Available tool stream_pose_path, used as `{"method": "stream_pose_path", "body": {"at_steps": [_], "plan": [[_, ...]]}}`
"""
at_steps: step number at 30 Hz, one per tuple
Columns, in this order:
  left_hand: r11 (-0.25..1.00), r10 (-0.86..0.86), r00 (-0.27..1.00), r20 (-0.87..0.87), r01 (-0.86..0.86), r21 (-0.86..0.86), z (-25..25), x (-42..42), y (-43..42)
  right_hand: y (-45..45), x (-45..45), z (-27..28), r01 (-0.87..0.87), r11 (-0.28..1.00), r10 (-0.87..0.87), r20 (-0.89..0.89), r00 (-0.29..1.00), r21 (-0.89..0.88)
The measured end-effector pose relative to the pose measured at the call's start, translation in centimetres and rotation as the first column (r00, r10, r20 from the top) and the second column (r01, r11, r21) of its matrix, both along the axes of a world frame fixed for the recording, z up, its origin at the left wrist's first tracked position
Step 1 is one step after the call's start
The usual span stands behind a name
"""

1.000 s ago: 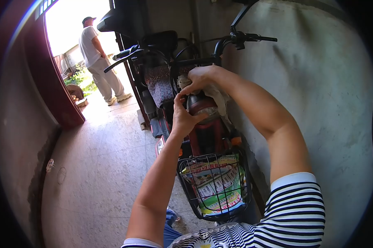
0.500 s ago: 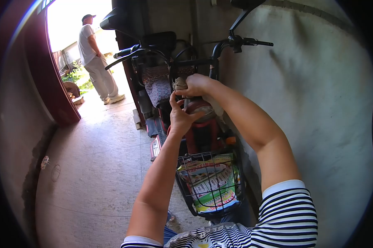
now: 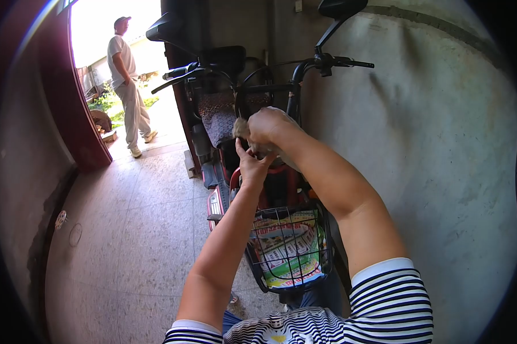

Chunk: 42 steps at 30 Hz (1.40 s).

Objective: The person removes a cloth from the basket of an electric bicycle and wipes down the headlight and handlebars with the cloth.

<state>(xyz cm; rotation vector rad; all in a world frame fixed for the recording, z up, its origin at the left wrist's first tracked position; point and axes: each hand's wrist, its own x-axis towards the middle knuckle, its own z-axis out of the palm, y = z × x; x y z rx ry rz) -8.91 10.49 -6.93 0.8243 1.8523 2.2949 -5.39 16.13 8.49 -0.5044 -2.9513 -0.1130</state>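
Note:
My right hand [image 3: 270, 125] is closed around a bunched beige cloth [image 3: 240, 128], at the front of a red and black electric scooter [image 3: 278, 186]. Part of the cloth is hidden behind the fingers. Just below, my left hand [image 3: 251, 166] is raised with its index finger and thumb apart, close to the cloth. Whether it touches the cloth I cannot tell. Nearer to me is the scooter's black wire basket [image 3: 329, 252], holding colourful printed paper or packaging [image 3: 293, 249].
Black handlebars [image 3: 297, 74] and two mirrors [image 3: 341, 7] stick out above my hands. A plastered wall [image 3: 436, 172] runs close on the right. A person [image 3: 124, 86] in a cap stands in the bright doorway at left, beyond the tiled floor [image 3: 138, 229].
My right hand has moved slightly down with the cloth, and my left hand has come nearer to it. The person in the doorway has shifted stance and turned somewhat.

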Motion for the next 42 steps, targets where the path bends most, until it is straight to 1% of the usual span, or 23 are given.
{"method": "stream_pose_path", "body": {"at_steps": [2,4,5,6,8,9,11,13,15,18,19,20,22,25,26,29,31,34,37,38,40,41,42], "plan": [[0.997,0.064,0.998,0.004,-0.064,-0.035,-0.9,-0.5,0.1,-1.5,1.3,-0.8,-0.188,0.955,0.139,0.214,0.967,0.229],[0.952,0.247,0.926,-0.286,-0.287,-0.110,-1.3,-0.5,0.0,-0.7,1.3,-1.9,-0.209,0.952,0.164,0.200,0.966,0.224],[0.894,0.196,0.830,-0.522,-0.369,-0.252,-1.5,-1.1,0.3,0.0,1.7,-2.3,-0.328,0.922,0.291,0.191,0.938,0.205],[0.895,0.194,0.828,-0.527,-0.369,-0.250,-1.4,-1.9,0.4,0.5,2.3,-2.3,-0.442,0.877,0.413,0.175,0.894,0.187],[0.771,0.064,0.552,-0.831,-0.556,-0.310,-1.9,-2.8,0.4,1.3,3.1,-2.2,-0.510,0.837,0.483,0.169,0.859,0.199],[0.762,0.133,0.382,-0.915,-0.629,-0.152,-2.4,-3.1,0.7,1.2,3.2,-2.1,-0.479,0.860,0.455,0.161,0.876,0.177],[0.828,0.184,0.490,-0.852,-0.545,-0.135,-4.2,-4.9,2.3,1.5,3.3,-2.1,-0.451,0.880,0.432,0.144,0.890,0.150],[0.881,0.225,0.593,-0.773,-0.463,-0.098,-4.1,-4.4,2.3,3.0,3.5,-2.6,-0.485,0.859,0.497,-0.043,0.866,0.160],[0.991,0.122,0.970,-0.210,-0.106,0.086,-3.0,-2.0,1.6,4.4,3.6,-3.4,-0.515,0.849,0.529,-0.197,0.826,0.117],[0.997,0.048,0.993,-0.107,-0.042,0.058,-1.3,-0.6,0.6,6.8,3.4,-5.4,-0.571,0.818,0.526,-0.489,0.696,0.069],[0.989,0.119,0.987,-0.109,-0.128,-0.078,0.0,0.6,-0.3,7.0,3.7,-5.4,-0.596,0.800,0.504,-0.619,0.602,0.072],[0.989,0.119,0.987,-0.110,-0.128,-0.080,0.2,0.8,-0.4,7.1,4.2,-5.7,-0.596,0.800,0.503,-0.621,0.602,0.071],[0.977,0.161,0.978,-0.134,-0.178,-0.119,0.6,1.1,-0.6,6.2,6.1,-5.5,-0.536,0.774,0.131,-0.744,0.655,-0.336],[0.962,0.176,0.973,-0.151,-0.203,-0.185,1.1,1.4,-0.9,7.1,6.1,-7.7,-0.533,0.694,-0.092,-0.794,0.601,-0.484],[0.962,0.175,0.973,-0.153,-0.201,-0.182,1.1,1.3,-0.9,7.6,6.2,-8.6,-0.533,0.696,-0.091,-0.796,0.599,-0.481],[0.959,0.178,0.971,-0.162,-0.208,-0.191,0.9,1.0,-0.9,11.3,6.1,-11.5,-0.208,0.878,-0.254,-0.787,0.562,-0.432],[0.957,0.155,0.976,-0.151,-0.186,-0.221,1.3,1.1,-1.1,14.7,6.5,-11.7,0.026,0.930,-0.242,-0.557,0.794,-0.366],[0.962,0.150,0.966,-0.210,-0.191,-0.194,-0.1,-0.6,-0.1,11.2,8.7,-6.3,0.005,0.938,-0.263,-0.702,0.662,-0.347],[0.977,0.116,0.949,-0.292,-0.162,-0.136,-0.2,-0.7,0.1,5.2,8.2,-3.2,-0.365,0.931,0.143,-0.892,0.428,-0.026],[0.977,0.118,0.949,-0.293,-0.163,-0.135,-0.2,-0.8,0.1,5.0,6.1,-4.1,-0.299,0.953,0.230,-0.770,0.595,0.053],[0.937,0.121,0.940,-0.318,-0.214,-0.276,-0.2,-1.1,-0.1,3.4,3.8,-6.9,-0.295,0.887,0.460,-0.634,0.621,0.355],[0.980,0.120,0.897,-0.425,-0.175,-0.093,-0.9,-1.5,0.2,3.5,3.1,-6.7,-0.296,0.887,0.461,-0.638,0.616,0.355],[0.980,0.123,0.895,-0.430,-0.178,-0.090,-0.1,-1.4,0.1,3.4,2.8,-5.5,-0.279,0.929,0.371,-0.604,0.705,0.245]]}}
